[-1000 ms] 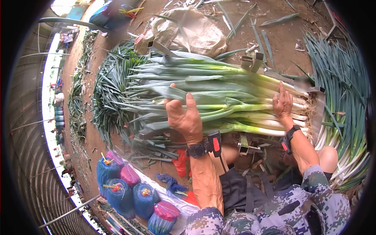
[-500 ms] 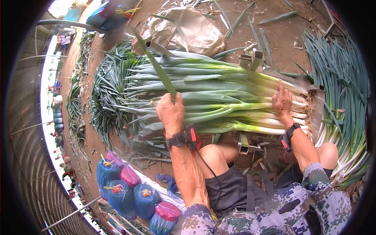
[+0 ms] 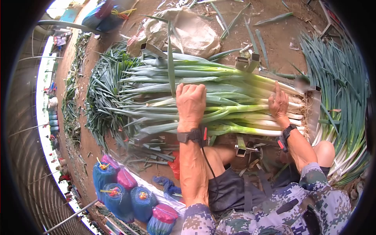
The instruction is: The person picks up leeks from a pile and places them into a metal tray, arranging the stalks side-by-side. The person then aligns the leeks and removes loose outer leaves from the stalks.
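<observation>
Long leeks (image 3: 231,87) lie side by side on a metal frame, green leaves to the left and white stems and roots to the right. Over the leaves, my left hand (image 3: 191,102) is closed with its knuckles up; what its fingers hold is hidden. A single long leaf (image 3: 171,58) stands up against the left side of that hand. My right hand (image 3: 278,103) rests on the white stems near the roots, its index finger stretched out and the others partly bent.
More leeks (image 3: 333,82) are heaped at the right. Metal posts (image 3: 247,62) rise at the frame's far edge, near a pale sack (image 3: 196,33). Blue and pink net bundles (image 3: 117,201) stand at the lower left. Cut leaves (image 3: 103,90) lie beyond the leek tips.
My left hand has shifted right across the leaves and turned knuckles up. The single leaf has swung from a slant to nearly upright. My right hand stays on the stems.
</observation>
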The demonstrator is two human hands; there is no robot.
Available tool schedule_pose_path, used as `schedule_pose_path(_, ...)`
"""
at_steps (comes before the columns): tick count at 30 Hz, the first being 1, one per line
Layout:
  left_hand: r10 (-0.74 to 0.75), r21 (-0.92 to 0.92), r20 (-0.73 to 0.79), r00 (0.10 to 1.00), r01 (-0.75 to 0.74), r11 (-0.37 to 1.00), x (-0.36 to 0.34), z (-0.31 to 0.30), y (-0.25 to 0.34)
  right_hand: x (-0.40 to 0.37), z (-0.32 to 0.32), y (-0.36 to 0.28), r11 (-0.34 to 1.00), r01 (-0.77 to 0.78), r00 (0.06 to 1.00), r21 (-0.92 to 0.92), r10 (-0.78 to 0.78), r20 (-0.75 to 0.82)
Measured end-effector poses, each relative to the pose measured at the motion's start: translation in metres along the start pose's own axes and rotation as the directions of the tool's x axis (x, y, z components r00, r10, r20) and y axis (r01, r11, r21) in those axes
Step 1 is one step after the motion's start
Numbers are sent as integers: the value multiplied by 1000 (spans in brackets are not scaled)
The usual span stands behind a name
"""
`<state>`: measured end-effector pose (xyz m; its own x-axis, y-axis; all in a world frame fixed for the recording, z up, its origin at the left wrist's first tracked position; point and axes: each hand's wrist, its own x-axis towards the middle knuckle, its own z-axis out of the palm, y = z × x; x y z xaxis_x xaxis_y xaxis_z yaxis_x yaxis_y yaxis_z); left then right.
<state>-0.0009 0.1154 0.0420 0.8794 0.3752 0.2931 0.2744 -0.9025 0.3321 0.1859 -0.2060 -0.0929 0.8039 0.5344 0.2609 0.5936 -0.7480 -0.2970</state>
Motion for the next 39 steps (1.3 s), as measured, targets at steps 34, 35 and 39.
schedule_pose_path(34, 117, -525, -549, 827, -451, 722, 11, -154, 139, -4, 6, 7, 1000, -1, 1000, 3, 1, 3)
schedule_pose_path(35, 212, -413, -549, 808, -483, 772, 3, -158, 137, -3, 7, 8, 1000, -3, 1000, -3, 3, 6)
schedule_pose_path(39, 90, 48, -572, 815, -77, 996, -73, -183, 110, -3, 8, 10, 1000, -2, 1000, 12, 2, -9)
